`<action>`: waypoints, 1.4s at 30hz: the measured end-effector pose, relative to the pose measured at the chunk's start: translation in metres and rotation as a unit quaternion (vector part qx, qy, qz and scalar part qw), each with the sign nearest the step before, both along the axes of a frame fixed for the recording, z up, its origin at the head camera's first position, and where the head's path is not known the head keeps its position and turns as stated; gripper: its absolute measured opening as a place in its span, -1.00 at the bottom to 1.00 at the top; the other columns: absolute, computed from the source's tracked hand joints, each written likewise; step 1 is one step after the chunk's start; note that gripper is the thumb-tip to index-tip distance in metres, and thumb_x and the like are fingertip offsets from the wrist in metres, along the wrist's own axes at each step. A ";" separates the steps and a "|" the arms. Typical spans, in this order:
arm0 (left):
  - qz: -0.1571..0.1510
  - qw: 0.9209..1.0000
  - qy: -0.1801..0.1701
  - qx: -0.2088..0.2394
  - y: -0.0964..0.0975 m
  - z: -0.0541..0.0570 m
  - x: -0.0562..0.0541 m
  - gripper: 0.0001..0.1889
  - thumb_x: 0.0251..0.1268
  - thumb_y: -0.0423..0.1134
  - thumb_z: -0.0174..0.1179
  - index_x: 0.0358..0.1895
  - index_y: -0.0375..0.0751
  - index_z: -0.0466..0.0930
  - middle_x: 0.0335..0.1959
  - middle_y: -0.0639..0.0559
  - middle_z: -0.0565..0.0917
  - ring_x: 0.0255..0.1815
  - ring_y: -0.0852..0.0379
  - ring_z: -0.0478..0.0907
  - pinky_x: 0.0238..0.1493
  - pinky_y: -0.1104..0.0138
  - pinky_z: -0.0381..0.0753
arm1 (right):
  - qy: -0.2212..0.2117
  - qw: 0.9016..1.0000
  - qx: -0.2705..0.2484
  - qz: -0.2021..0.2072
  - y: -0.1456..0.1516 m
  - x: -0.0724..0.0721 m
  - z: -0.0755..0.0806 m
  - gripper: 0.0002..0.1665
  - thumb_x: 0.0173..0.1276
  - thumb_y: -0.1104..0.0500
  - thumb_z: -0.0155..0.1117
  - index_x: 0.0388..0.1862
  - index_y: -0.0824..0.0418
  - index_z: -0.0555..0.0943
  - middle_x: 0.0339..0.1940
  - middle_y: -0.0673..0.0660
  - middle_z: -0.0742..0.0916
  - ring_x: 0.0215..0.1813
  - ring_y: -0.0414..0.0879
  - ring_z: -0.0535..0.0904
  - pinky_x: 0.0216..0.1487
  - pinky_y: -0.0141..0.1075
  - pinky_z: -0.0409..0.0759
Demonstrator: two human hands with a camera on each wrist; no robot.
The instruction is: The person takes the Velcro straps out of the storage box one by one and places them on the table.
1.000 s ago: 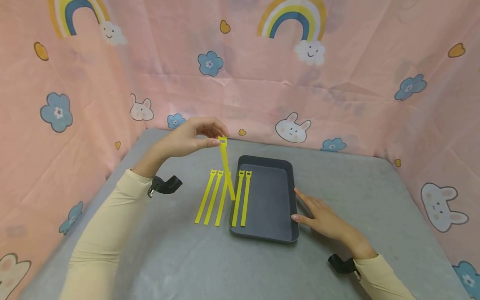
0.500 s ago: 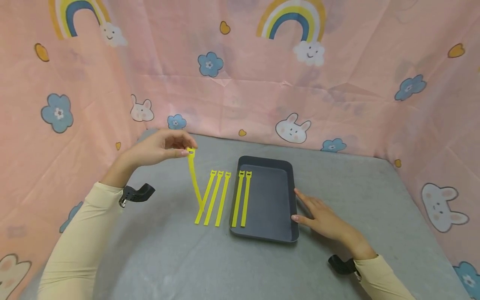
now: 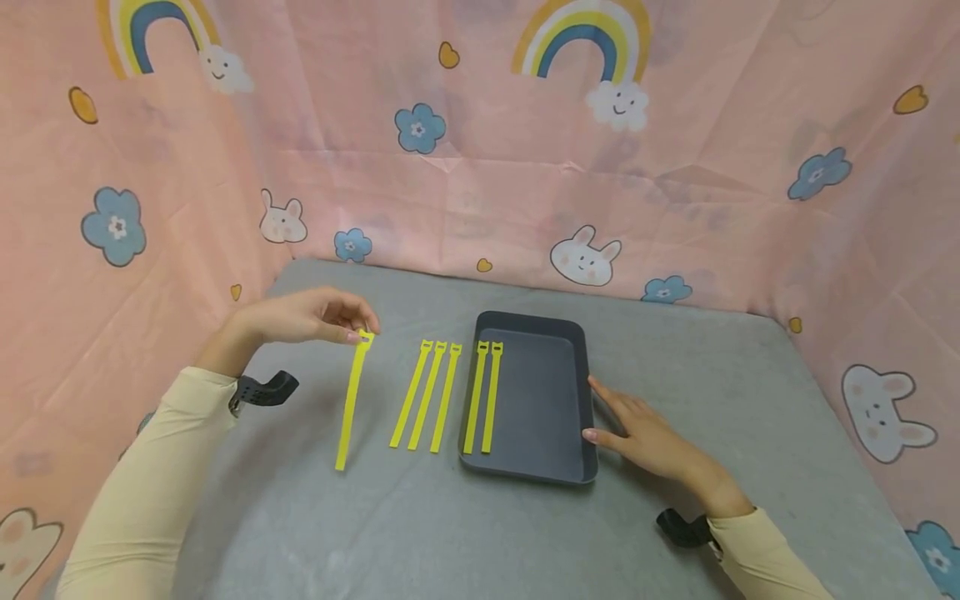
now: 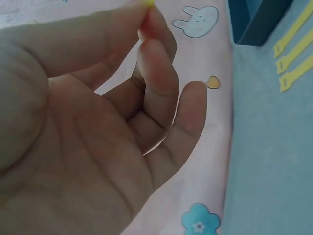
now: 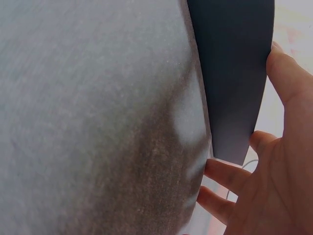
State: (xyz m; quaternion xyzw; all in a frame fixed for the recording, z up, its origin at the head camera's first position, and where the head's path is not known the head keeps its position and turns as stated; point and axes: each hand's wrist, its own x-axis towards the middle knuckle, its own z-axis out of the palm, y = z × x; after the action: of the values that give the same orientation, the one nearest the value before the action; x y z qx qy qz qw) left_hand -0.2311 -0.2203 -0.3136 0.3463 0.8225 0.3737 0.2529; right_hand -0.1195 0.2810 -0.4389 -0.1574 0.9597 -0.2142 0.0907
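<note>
In the head view my left hand pinches a yellow cable tie by its slotted head, between thumb and fingers. The strip hangs down left of three matching ties lying side by side on the grey cloth. Only a yellow speck of the held tie shows in the left wrist view. Two more ties lie along the left side of the dark grey tray. My right hand touches the tray's right rim with extended thumb and fingers; the right wrist view shows them against the outer wall.
A grey cloth covers the table. Pink printed curtain encloses the back and both sides. Each wrist carries a black camera mount, the left one and the right one.
My left hand has moved left and down, carrying the cable tie from above the tray's left edge past the three ties on the cloth. The right hand and tray have stayed put.
</note>
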 end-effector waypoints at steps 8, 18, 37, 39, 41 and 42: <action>0.024 0.999 0.015 -0.022 0.010 -0.028 -0.019 -0.79 0.40 -0.24 0.20 0.05 -0.07 0.61 -0.12 -0.05 0.62 -0.08 0.05 0.50 -0.02 0.29 0.59 | 0.001 1.000 0.002 -0.001 0.001 -0.001 -0.002 -0.02 0.42 -0.33 0.09 0.64 -0.07 -0.05 0.56 0.31 0.31 0.52 0.39 0.19 0.32 0.46 0.16; 0.062 0.995 0.066 -0.031 0.032 -0.077 -0.043 -0.75 0.39 -0.37 0.14 0.08 -0.29 0.61 -0.10 -0.11 0.65 -0.09 0.04 0.53 0.00 0.25 0.56 | 0.000 1.000 0.006 -0.001 0.000 -0.001 -0.001 -0.02 0.42 -0.34 0.09 0.64 -0.07 -0.04 0.56 0.31 0.31 0.51 0.41 0.20 0.32 0.45 0.18; 0.127 0.985 0.107 -0.042 0.054 -0.118 -0.064 -0.85 0.37 -0.40 0.17 -0.06 -0.25 0.62 -0.28 -0.09 0.62 -0.27 0.10 0.49 -0.18 0.32 0.49 | -0.002 1.000 -0.005 -0.001 0.003 -0.002 -0.005 -0.02 0.41 -0.34 0.10 0.64 -0.11 -0.06 0.56 0.30 0.31 0.52 0.39 0.19 0.32 0.46 0.17; 0.133 0.984 0.107 -0.045 0.054 -0.120 -0.065 -0.86 0.38 -0.40 0.17 -0.06 -0.25 0.62 -0.25 -0.10 0.64 -0.25 0.10 0.50 -0.17 0.33 0.50 | -0.003 1.000 -0.005 -0.001 0.003 -0.003 -0.006 -0.02 0.41 -0.34 0.09 0.64 -0.12 -0.07 0.56 0.29 0.31 0.53 0.39 0.19 0.33 0.45 0.16; 0.139 0.983 0.106 -0.047 0.055 -0.122 -0.066 -0.86 0.39 -0.39 0.16 -0.06 -0.24 0.62 -0.23 -0.10 0.64 -0.24 0.10 0.51 -0.17 0.33 0.51 | -0.003 1.000 -0.006 -0.002 0.004 -0.003 -0.007 -0.02 0.41 -0.34 0.10 0.64 -0.13 -0.07 0.56 0.29 0.31 0.53 0.38 0.19 0.33 0.45 0.16; 0.141 0.983 0.106 -0.048 0.055 -0.124 -0.067 -0.86 0.39 -0.39 0.16 -0.06 -0.24 0.62 -0.23 -0.10 0.65 -0.24 0.09 0.51 -0.17 0.32 0.51 | -0.003 1.000 -0.006 -0.002 0.004 -0.004 -0.007 -0.02 0.41 -0.34 0.10 0.64 -0.13 -0.07 0.56 0.29 0.30 0.53 0.38 0.19 0.33 0.45 0.16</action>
State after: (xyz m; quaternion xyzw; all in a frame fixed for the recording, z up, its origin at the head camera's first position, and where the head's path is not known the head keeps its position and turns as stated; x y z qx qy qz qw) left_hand -0.2978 -0.1652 -0.4371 0.2518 0.9021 0.3273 0.1251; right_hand -0.1230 0.2847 -0.4457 -0.1553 0.9584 -0.2211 0.0925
